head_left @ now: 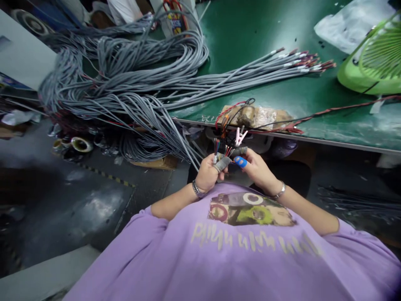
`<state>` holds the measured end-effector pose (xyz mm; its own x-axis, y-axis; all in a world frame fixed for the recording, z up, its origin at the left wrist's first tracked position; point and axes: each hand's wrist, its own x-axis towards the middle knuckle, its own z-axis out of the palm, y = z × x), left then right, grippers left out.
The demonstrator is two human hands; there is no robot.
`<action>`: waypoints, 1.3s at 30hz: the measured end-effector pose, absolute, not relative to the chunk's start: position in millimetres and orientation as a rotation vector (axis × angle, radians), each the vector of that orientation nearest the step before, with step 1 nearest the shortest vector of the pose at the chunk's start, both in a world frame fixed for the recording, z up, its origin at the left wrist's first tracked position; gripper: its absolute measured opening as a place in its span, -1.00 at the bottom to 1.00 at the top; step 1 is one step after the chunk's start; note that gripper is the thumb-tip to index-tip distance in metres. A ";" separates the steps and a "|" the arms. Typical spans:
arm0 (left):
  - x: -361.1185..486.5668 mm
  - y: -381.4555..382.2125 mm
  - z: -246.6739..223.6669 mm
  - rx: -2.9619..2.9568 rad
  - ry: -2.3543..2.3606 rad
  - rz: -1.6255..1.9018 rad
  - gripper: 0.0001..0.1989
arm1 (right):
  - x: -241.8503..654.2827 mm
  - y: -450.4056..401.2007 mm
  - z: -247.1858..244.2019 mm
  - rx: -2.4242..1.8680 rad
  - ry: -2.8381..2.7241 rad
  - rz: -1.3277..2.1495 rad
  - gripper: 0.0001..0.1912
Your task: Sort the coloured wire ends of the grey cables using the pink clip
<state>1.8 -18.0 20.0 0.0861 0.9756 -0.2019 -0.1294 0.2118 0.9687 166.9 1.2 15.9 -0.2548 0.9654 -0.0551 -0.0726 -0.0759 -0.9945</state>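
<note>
My left hand (210, 172) is closed around the end of a grey cable, whose thin coloured wires (228, 149) fan out above the fingers. Grey tape wraps its thumb. Close beside it, my right hand (257, 169) pinches at the same wires, with a blue finger cot (240, 161) on the thumb and grey tape on a finger. The exact wire between its fingertips is too small to make out. Just beyond the hands, a pink clothes peg (240, 136) sits at the table edge by a taped block (266, 117) with red and black leads.
A large heap of grey cables (131, 71) covers the left of the green table (250, 25), their stripped ends (308, 62) pointing right. A green fan (372, 62) and a clear plastic bag (351, 25) are at the right. Below left, tape rolls (82, 144) lie near coiled cable (147, 148).
</note>
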 end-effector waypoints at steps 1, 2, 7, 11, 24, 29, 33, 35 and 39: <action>0.5 -18.9 18.0 1.004 1.146 1.056 -0.58 | 163.5 2.1 16.4 -1.052 -1.283 1.509 -0.55; -0.8 -19.7 15.6 1.019 1.143 1.049 -0.59 | 160.1 2.7 16.5 -1.048 -1.263 1.530 -0.55; -5.7 -21.3 5.1 1.074 1.136 1.000 -0.63 | 149.7 -0.2 14.3 -1.067 -1.115 1.580 -0.58; -6.2 -21.3 2.8 1.049 1.128 1.005 -0.63 | 147.1 -5.3 15.0 -1.081 -0.900 1.678 -0.59; -7.9 -16.9 8.9 1.019 1.117 0.842 -0.62 | 151.5 1.5 17.8 -1.067 -1.058 1.676 -0.61; -5.1 -16.6 6.8 0.973 1.119 0.853 -0.59 | 151.4 3.4 10.6 -1.072 -1.009 1.672 -0.60; -2.8 -16.5 6.0 0.939 1.131 0.904 -0.57 | 150.9 4.5 5.7 -1.130 -0.945 1.670 -0.56; -2.6 -15.9 6.1 0.946 1.120 0.900 -0.56 | 151.1 5.4 6.2 -1.123 -0.938 1.686 -0.55; -2.6 -14.7 7.1 0.937 1.083 0.870 -0.55 | 151.8 7.0 8.8 -1.127 -0.987 1.666 -0.53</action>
<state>-2.6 -14.7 7.1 0.2408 0.9156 -0.3221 -0.1171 0.3569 0.9268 151.8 7.0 8.8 -0.2103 0.9422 -0.2609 -0.2235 -0.3062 -0.9253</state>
